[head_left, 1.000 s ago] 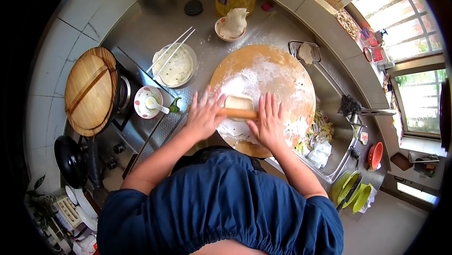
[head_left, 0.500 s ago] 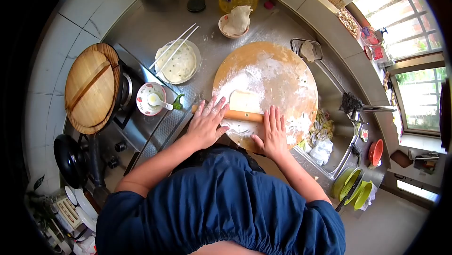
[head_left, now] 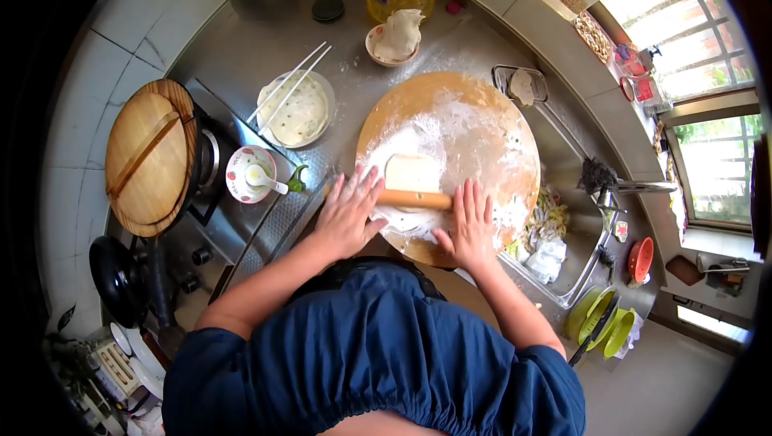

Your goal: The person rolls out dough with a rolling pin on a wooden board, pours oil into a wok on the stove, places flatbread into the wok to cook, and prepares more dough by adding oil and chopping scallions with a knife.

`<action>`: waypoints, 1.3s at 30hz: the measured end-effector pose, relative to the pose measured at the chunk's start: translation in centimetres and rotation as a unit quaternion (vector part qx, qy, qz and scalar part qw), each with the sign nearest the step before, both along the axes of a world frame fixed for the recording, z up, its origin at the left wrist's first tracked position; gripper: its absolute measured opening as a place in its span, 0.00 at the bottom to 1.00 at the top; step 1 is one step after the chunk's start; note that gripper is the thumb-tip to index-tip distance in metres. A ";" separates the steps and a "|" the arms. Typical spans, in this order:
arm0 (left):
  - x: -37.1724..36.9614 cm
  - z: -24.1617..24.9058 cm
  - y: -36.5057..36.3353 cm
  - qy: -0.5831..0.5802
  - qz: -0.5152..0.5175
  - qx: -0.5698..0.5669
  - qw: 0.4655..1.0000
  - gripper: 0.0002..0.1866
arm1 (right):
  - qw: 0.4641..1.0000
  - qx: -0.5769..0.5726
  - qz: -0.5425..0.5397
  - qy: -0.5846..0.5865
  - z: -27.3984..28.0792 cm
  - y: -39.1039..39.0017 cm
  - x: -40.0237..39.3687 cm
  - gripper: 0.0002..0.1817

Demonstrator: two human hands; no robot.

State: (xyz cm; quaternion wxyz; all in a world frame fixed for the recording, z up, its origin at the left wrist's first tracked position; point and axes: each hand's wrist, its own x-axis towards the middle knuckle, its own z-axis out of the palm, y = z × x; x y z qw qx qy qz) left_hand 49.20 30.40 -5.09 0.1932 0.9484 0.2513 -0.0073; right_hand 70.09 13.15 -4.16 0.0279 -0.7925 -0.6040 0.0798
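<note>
A wooden rolling pin [head_left: 414, 199] lies across a flat piece of dough [head_left: 404, 172] on a round, floured wooden board [head_left: 490, 134]. On the pin's left end rests my left hand [head_left: 347, 209], palm down with its fingers spread. My right hand [head_left: 470, 227] lies flat over the right end, fingers stretched out. Neither hand wraps round the pin. White flour covers the board around the dough and dusts my left fingers.
Left of the board are a bowl of batter [head_left: 299, 110] with chopsticks, a small bowl with a spoon [head_left: 251, 174] and a lidded pan [head_left: 149, 158]. Behind stands a bowl of dough [head_left: 396, 38]. A sink [head_left: 575, 227] with scraps is at the right.
The whole view has shifted slightly, with the board and bowls a little further left. Both hands remain on the rolling pin in nearly the same pose.
</note>
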 end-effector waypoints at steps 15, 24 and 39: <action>1.0 -1.2 0.7 -0.030 0.018 0.070 0.997 0.43 | 0.999 0.021 0.022 -0.024 -1.2 1.6 1.1 0.51; 7.3 -1.5 8.7 -0.055 0.046 0.144 0.987 0.39 | 0.990 0.108 -0.061 -0.059 -1.2 13.7 6.0 0.44; 5.4 -1.1 6.0 -0.084 0.066 0.146 0.983 0.31 | 0.996 0.070 -0.060 -0.019 -2.2 10.2 5.2 0.39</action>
